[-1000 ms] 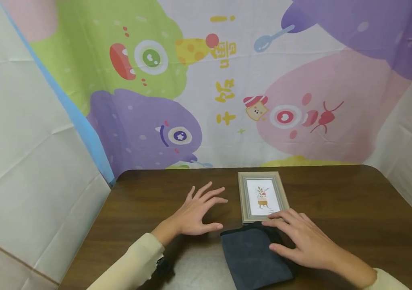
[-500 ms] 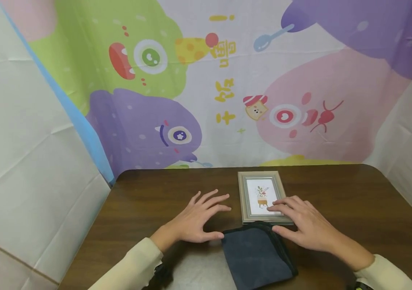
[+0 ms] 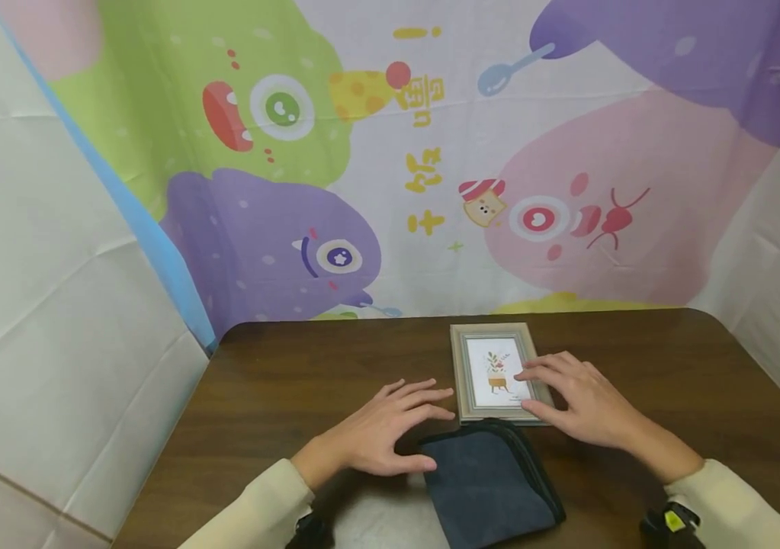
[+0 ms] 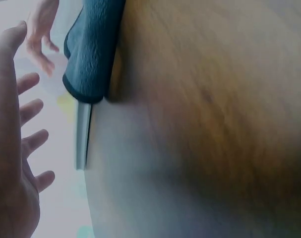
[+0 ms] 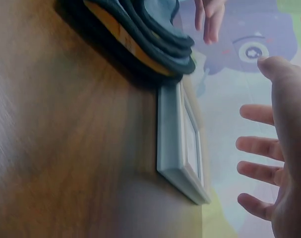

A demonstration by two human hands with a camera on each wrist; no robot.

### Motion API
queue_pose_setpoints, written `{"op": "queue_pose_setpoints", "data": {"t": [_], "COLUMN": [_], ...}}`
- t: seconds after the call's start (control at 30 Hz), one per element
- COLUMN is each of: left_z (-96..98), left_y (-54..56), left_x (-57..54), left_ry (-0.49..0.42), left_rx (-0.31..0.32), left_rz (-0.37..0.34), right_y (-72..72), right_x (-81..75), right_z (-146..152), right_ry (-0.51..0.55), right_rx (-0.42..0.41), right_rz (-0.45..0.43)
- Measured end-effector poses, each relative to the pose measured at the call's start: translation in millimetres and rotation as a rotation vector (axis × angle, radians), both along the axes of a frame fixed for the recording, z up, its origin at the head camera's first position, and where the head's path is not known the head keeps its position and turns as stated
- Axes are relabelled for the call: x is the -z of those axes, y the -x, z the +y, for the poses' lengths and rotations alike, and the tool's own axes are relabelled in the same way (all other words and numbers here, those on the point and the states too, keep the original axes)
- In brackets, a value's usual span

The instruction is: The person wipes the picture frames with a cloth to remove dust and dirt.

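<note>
A picture frame (image 3: 459, 374) with a pale border and a plant-pot picture lies flat near the table's back edge. Just in front of it is a folded dark blue-grey cloth (image 3: 489, 484) with black edging; its stacked layers show in the right wrist view. My left hand (image 3: 390, 431) hovers left of both things, fingers spread, its thumb over the cloth's left corner in the head view. My right hand (image 3: 589, 404) is above the frame's right side, with fingers extended. In the right wrist view, that hand (image 5: 289, 158) is apart from the frame (image 5: 172, 134) and holds nothing.
The brown wooden table (image 3: 280, 381) has rounded back corners. Behind it hangs a cartoon-printed curtain (image 3: 396, 267). Pale panels (image 3: 53, 305) stand at both sides. A bright patch of glare (image 3: 390, 511) lies on the table left of the cloth.
My left hand has moved down and slightly right, toward the cloth's corner. My right hand has moved away from the cloth, up to the frame's right side. Cloth and frame stay in place.
</note>
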State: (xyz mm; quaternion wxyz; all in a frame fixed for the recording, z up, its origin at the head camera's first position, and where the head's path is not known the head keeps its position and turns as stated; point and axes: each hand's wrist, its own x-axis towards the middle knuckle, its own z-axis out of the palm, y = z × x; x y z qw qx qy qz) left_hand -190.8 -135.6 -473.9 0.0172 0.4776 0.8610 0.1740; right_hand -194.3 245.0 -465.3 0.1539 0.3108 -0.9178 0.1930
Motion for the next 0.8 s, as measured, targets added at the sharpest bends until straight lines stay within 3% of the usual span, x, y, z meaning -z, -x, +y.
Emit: {"op": "queue_pose_setpoints", "data": {"t": [0.17, 0.53, 0.8], "left_z": [7.2, 25.2, 27.2], "left_y": [-8.6, -18.3, -26.6], "left_x": [-3.4, -5.2, -0.1], "left_ry": [0.014, 0.057, 0.103], "left_rx": [0.029, 0.123, 0.154], "left_rz": [-0.033, 0.037, 0.055], "right_y": [9.5, 30.6, 39.4], "right_x": [-1.4, -17.0, -17.7], "right_z": [3.8, 2.4, 4.7], "right_ry": [-0.013, -0.022, 0.008], "right_rx": [0.009, 0.008, 0.009], "right_rz": [-0.011, -0.035, -0.086]}}
